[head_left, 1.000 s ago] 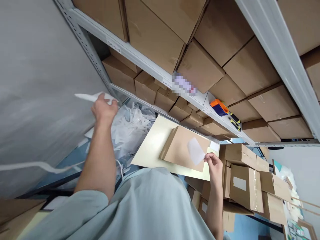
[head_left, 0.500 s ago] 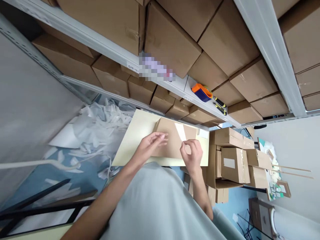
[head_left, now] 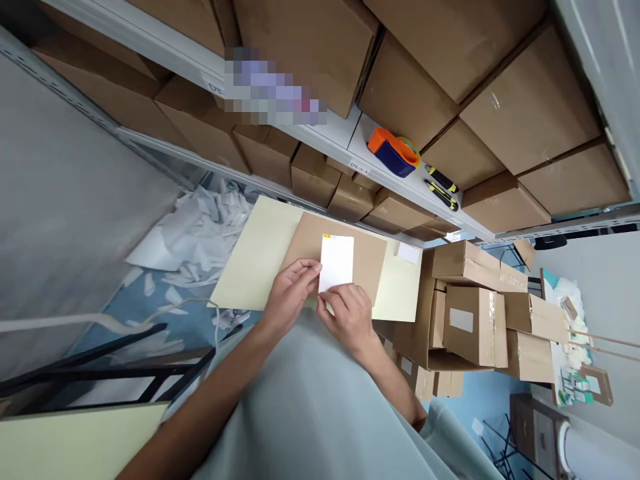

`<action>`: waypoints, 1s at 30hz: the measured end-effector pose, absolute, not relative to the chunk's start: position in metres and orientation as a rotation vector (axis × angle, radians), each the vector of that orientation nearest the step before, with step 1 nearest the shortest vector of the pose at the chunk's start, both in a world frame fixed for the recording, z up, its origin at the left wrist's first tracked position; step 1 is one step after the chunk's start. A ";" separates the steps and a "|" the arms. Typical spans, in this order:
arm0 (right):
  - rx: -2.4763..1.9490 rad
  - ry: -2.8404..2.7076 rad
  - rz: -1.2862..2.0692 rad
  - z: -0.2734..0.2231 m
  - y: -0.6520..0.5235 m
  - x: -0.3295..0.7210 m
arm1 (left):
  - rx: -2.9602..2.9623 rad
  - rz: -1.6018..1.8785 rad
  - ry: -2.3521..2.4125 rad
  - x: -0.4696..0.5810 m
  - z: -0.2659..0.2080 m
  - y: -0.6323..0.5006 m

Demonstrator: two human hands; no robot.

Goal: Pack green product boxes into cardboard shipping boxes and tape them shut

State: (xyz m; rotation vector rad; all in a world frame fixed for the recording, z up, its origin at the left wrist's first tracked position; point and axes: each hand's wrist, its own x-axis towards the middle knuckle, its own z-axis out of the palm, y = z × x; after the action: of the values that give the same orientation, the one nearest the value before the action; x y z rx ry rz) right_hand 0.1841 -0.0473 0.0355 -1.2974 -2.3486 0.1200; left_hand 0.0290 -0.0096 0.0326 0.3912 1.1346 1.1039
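A white label point(head_left: 337, 257) with a small yellow mark at its top left corner is held over a brown cardboard box point(head_left: 367, 257). My left hand point(head_left: 293, 290) pinches the label's left edge between thumb and fingers. At the label's bottom edge, my right hand point(head_left: 347, 313) is closed with thumb and fingertips on its lower left corner. The box lies on a pale yellow tabletop point(head_left: 245, 260) in front of my body. Whether the label touches the box cannot be made out.
A small white stack of paper point(head_left: 407, 253) lies at the table's right end. Behind stands a shelf rack with cartons, a tape dispenser point(head_left: 395, 153) and utility knives point(head_left: 441, 187). Cardboard boxes point(head_left: 470, 320) are piled on the right; crumpled white paper point(head_left: 195, 230) covers the floor at left.
The label has turned from a slanted strip near the right hand to a full face between both hands. My right hand has moved left, and the left hand now grips the label. The view has shifted.
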 end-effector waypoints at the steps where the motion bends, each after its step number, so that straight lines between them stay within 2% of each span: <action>1: -1.296 -2.356 0.134 0.033 -0.048 0.190 | 0.385 1.102 1.150 0.035 0.032 -0.010; 8: -1.348 -2.376 0.360 0.021 -0.051 0.226 | 0.393 1.094 1.276 0.065 0.017 -0.012; 11: -1.302 -2.275 0.659 0.025 -0.049 0.239 | 0.400 1.093 1.323 0.072 0.013 -0.014; 14: -1.344 -1.947 0.906 0.032 -0.040 0.254 | 0.405 1.095 1.343 0.074 0.013 -0.016; 19: -1.571 -1.494 0.992 0.039 -0.011 0.278 | 0.479 1.050 1.309 0.077 0.023 -0.018; 30: -1.568 -1.418 1.111 0.034 0.001 0.286 | 0.574 0.987 1.277 0.082 0.022 -0.021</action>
State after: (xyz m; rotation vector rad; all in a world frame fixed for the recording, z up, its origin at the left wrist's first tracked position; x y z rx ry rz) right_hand 0.2859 0.0012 0.0344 -1.5684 -1.4184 1.1108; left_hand 0.0820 -0.0214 0.0225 0.5744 1.2769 0.9871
